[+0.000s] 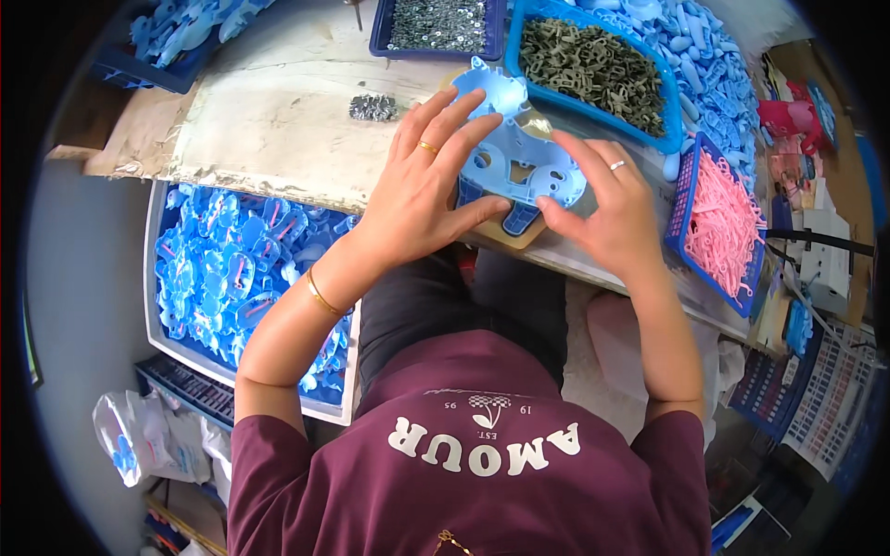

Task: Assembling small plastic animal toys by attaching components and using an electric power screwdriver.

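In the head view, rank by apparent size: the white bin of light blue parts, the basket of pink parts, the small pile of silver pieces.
1. White bin of light blue parts
2. Basket of pink parts
3. Small pile of silver pieces

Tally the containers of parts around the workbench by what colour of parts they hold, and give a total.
Light blue parts: 2, the white bin at the left and a blue crate at the far left.
Olive-green parts: 1, blue basket.
Pink parts: 1, blue basket.
Small silver-grey parts: 1, blue tray.
Total: 5.
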`<state>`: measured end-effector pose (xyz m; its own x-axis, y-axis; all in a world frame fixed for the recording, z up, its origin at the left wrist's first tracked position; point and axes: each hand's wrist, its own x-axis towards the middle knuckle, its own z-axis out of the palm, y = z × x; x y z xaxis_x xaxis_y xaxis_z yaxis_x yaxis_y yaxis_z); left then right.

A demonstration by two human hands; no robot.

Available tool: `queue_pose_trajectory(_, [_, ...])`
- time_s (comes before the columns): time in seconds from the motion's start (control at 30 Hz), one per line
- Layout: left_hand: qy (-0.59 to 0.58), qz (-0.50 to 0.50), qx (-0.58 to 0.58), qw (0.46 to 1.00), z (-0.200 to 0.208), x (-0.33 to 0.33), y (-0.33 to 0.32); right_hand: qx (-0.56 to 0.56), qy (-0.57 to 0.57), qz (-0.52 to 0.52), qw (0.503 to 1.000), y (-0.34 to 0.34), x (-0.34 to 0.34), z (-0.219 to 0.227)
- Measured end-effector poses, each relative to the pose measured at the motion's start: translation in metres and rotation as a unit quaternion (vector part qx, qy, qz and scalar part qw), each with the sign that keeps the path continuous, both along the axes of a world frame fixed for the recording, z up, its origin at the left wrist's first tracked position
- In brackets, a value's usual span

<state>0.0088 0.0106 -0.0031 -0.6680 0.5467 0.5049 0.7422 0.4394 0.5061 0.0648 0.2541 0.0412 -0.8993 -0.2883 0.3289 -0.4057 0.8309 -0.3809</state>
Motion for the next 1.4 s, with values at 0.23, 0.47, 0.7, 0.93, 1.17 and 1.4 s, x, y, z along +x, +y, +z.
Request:
queue_pose_trajectory(0.23, [0.001,-0.002,0.003,1.0,0.0,0.003,-0.002,0.014,0.002,0.022,1.0,-0.004,0.002,-0.014])
queue_pose_trajectory(0.47, [-0.002,0.005,-0.042,0.999,-0.003,0.003,0.002,0.049,-0.006,0.011,0.999,0.004,0.001,-0.012])
queue_pose_trajectory(0.7, [0.016,-0.004,-0.068,0.998,-0.002,-0.003,0.008,0.0,-0.012,-0.006,1.0,-0.003,0.011,-0.012])
queue_pose_trajectory(0.93, [0.039,-0.019,-0.109,0.993,-0.004,-0.005,0.012,0.022,0.02,-0.022,0.999,-0.011,0.013,-0.013])
queue_pose_trajectory(1.17, [0.039,-0.022,-0.109,0.993,0.0,-0.006,0.013,0.04,0.021,-0.028,0.999,-0.012,0.015,-0.012])
queue_pose_trajectory(1.4, [0.044,-0.036,-0.105,0.993,0.001,-0.009,0.015,0.118,0.02,-0.034,0.992,-0.015,0.015,-0.01])
